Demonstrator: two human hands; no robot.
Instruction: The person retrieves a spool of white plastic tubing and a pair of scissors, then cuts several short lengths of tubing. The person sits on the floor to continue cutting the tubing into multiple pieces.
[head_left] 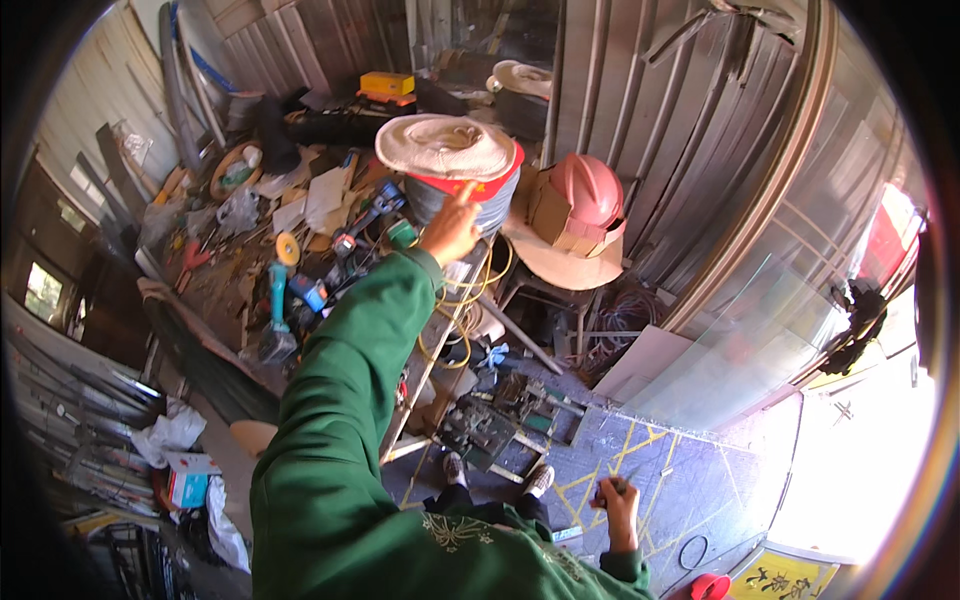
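Corrugated metal walls [640,100] close in a crowded workshop, seen in the head view, where scrap and power tools cover a workbench [410,402] above a blue floor [705,490]. A person in a green sleeve [350,345] extends the left hand [452,230], index finger out and the others folded, to a red object [508,172] beneath a pale wide-brimmed hat [445,148]. Both sit on a round grey stack [497,212] at the bench's far end. The fingertip overlaps the red; whether it touches, or whether the folded fingers hold anything, cannot be told. The hat lies just beyond the fingertip, its brim longest from left to right, across the line of the forearm. Left is plainly the nearer hand. Well apart and low, the right hand [617,497] is curled tight around a small dark object [622,486]. Right of the stack, a pink helmet [587,187] rests on a tan hat [575,265].
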